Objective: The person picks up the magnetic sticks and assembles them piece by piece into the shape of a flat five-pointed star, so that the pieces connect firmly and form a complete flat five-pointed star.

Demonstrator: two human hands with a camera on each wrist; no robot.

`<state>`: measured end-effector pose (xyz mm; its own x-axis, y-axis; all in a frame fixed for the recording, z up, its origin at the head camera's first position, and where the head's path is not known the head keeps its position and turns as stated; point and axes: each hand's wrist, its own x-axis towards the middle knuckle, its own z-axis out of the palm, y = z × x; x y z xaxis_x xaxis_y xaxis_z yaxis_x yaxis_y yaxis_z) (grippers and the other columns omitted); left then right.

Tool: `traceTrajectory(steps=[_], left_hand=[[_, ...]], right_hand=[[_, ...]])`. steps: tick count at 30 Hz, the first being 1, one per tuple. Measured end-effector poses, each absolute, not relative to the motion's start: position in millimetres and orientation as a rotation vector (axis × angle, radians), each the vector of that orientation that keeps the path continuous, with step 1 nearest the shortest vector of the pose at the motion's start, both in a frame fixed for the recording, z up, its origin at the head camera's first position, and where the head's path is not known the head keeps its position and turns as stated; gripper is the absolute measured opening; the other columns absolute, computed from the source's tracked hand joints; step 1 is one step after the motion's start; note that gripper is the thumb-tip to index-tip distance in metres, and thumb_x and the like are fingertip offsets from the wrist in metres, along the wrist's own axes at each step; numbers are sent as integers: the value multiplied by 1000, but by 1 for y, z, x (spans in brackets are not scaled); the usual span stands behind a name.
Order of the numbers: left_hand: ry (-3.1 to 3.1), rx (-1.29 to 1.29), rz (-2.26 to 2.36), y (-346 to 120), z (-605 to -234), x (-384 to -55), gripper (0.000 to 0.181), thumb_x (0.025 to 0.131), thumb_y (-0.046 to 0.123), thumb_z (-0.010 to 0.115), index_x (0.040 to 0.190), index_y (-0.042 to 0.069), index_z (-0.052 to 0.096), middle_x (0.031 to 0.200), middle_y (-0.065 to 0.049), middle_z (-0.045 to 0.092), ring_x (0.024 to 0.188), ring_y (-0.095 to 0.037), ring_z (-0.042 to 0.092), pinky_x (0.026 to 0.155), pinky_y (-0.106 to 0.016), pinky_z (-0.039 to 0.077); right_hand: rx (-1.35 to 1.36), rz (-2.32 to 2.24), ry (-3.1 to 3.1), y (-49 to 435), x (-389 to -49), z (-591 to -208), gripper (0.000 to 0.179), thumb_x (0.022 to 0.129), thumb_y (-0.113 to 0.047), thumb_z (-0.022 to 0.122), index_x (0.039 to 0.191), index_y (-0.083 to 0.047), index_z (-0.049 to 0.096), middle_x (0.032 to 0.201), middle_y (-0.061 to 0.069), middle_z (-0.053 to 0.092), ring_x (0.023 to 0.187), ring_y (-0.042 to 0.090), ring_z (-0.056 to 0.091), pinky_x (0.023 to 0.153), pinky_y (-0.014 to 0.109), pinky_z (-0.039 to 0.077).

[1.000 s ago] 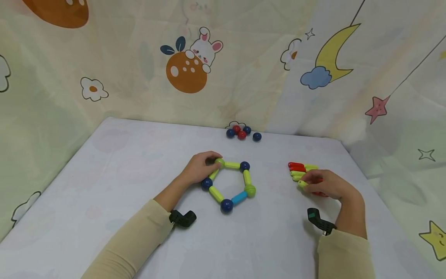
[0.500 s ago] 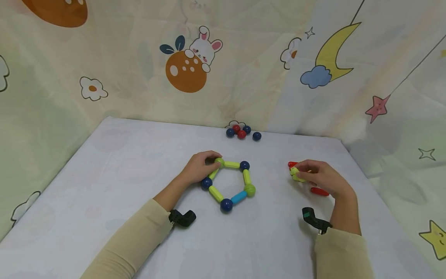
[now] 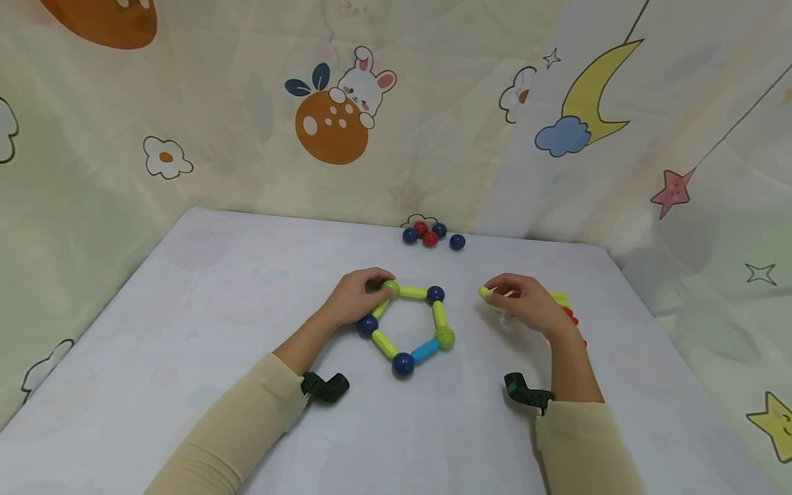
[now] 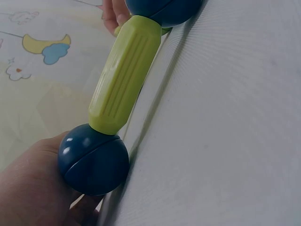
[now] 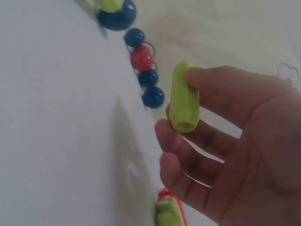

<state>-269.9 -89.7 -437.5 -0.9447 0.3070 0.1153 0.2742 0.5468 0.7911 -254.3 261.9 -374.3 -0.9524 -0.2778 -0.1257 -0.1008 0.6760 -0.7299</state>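
A five-sided ring of magnetic balls and rods lies on the table, with a light-blue rod (image 3: 425, 350) and several yellow-green rods (image 3: 384, 344) between dark blue balls (image 3: 403, 365) and green balls (image 3: 445, 337). At its far left corner my left hand (image 3: 354, 299) grips a green ball (image 3: 390, 287) between thumb and fingers. Close by that hand, a dark blue ball (image 4: 93, 160) shows large in the left wrist view. Right of the ring, my right hand (image 3: 526, 302) pinches a yellow-green magnetic rod (image 5: 185, 101) between thumb and fingertips, raised over the table.
Loose red balls (image 3: 430, 238) and dark blue balls (image 3: 457, 242) sit at the table's back edge. Spare yellow-green rods (image 3: 560, 298) and red rods (image 3: 570, 315) lie at the right, partly hidden by my right hand. A printed cloth hangs behind the white table (image 3: 247, 261).
My right hand has lifted a yellow-green rod from the pile at the right and carried it left toward the ring. My left hand and the ring have stayed in place.
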Motion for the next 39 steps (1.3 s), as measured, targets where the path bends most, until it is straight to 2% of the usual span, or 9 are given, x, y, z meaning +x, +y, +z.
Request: traceTrajectory(steps=[8, 17, 39], left_hand=[[2726, 516, 1390, -90, -435, -269, 33, 100, 28, 69, 131, 15, 69, 129, -3, 71, 125, -23, 62, 112, -45, 46], [2724, 518, 1398, -90, -436, -269, 33, 100, 27, 69, 130, 14, 70, 128, -4, 71, 124, -23, 62, 111, -44, 46], [2722, 493, 1406, -89, -436, -268, 31, 98, 26, 70, 126, 15, 71, 125, -4, 72, 121, -23, 62, 109, -45, 47]], right_hand=[[-330, -1018, 2653, 238, -262, -386, 31, 100, -25, 65, 128, -12, 67, 109, 12, 68, 92, 25, 61, 78, 32, 52], [-315, -963, 2685, 222, -268, -395, 28, 101, -25, 65, 127, -15, 69, 110, 10, 68, 95, 25, 60, 77, 29, 52], [-329, -921, 2720, 210, -268, -398, 24, 100, -26, 67, 121, -17, 72, 115, 9, 69, 103, 27, 59, 82, 32, 53]])
